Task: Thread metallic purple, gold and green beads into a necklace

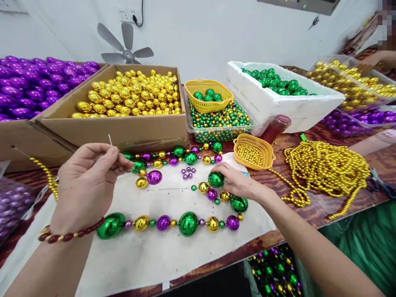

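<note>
My left hand (89, 177) is closed in a pinch above the left part of the white cloth (148, 264). A thin white thread (110, 140) sticks up from between thumb and forefinger. Just past its fingers lie a purple bead (154, 177) and a gold bead (141, 182). Curled over a big green bead (216, 179), my right hand (238, 180) grips it at the cloth's right side. A bead string (188, 224) of green, gold and purple curves along the cloth below. Between the hands lie several small purple beads (188, 173) and a thin needle-like line (168, 189).
Along the back stand boxes of purple beads (34, 82) and gold beads (130, 95), a clear tub (222, 134), and a white foam box (297, 111). A yellow basket (269, 161), gold bead strands (324, 173) and scissors (375, 181) are at right. Another person's hand (374, 62) reaches in.
</note>
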Action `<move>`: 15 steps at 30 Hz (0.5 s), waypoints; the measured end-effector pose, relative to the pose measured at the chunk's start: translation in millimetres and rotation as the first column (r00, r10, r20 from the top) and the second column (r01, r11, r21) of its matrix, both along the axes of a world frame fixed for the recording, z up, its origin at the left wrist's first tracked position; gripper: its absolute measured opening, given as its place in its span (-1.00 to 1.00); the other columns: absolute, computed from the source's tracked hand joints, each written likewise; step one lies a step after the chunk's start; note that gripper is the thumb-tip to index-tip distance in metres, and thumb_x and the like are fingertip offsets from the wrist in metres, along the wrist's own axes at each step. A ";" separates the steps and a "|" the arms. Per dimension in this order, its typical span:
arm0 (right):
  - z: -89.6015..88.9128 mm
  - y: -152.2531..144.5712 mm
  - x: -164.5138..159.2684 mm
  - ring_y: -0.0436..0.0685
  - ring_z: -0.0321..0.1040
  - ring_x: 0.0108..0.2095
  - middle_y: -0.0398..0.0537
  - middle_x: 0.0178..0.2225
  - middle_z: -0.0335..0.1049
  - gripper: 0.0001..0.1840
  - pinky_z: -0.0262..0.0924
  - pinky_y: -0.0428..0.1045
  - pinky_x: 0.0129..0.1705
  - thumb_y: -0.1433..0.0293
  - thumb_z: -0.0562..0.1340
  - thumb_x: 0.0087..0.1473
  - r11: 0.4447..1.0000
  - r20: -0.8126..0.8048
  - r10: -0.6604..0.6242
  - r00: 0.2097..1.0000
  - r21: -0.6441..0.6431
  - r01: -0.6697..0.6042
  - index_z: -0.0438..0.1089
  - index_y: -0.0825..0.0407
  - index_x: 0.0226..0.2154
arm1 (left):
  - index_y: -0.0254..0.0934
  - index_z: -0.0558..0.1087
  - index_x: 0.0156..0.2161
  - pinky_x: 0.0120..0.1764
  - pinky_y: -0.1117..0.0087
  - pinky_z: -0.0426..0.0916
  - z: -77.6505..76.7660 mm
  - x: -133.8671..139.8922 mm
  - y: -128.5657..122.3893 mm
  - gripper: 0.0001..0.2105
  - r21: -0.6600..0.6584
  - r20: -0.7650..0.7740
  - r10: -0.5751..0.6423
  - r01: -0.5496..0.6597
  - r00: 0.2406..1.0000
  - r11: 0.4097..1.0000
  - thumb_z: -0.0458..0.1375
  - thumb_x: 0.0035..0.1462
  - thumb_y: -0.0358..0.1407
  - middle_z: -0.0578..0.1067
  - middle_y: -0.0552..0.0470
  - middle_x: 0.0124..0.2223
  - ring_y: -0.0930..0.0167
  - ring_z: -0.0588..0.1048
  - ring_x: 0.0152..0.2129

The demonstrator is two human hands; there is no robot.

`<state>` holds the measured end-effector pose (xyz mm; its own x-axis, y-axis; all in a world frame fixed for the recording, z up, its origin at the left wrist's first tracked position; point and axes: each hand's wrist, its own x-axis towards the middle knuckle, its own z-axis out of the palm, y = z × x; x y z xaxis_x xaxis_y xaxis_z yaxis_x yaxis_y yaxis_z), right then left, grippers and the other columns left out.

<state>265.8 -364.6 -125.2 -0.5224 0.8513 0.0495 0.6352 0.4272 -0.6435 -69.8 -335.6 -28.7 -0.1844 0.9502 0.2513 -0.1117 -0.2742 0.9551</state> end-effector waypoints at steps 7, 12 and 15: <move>-12.6 -21.5 0.1 0.18 0.02 0.24 0.11 0.23 0.08 -0.28 -0.01 0.13 0.25 0.69 0.09 0.00 0.999 0.073 0.037 0.997 0.012 -0.038 0.11 0.03 0.22 | -0.31 0.43 -0.33 -0.36 0.39 0.42 -7.9 -5.6 -3.1 -0.90 -0.058 0.042 -0.024 0.026 0.999 0.998 0.24 0.01 -0.48 0.46 0.08 -0.49 0.43 0.46 -0.50; -15.0 -10.3 -5.8 0.20 0.16 0.17 0.09 0.19 0.17 -0.32 0.08 0.10 0.20 0.54 0.22 0.04 0.999 0.072 -0.016 0.997 -0.037 0.019 0.12 0.02 0.22 | -0.31 0.44 -0.34 -0.35 0.39 0.43 -9.4 -7.9 -2.2 -0.89 -0.053 0.038 -0.028 0.030 0.999 0.998 0.24 0.00 -0.50 0.47 0.07 -0.49 0.44 0.45 -0.50; -9.3 -0.7 -5.3 0.24 0.37 -0.06 0.12 0.03 0.37 -0.42 0.24 0.13 -0.01 0.30 0.28 0.10 0.987 0.084 -0.126 0.989 -0.090 0.133 0.21 0.05 0.16 | -0.30 0.44 -0.36 -0.37 0.41 0.43 -7.1 -16.2 2.1 -0.90 -0.018 0.033 -0.010 0.011 0.999 1.000 0.26 -0.02 -0.48 0.46 0.09 -0.49 0.45 0.46 -0.49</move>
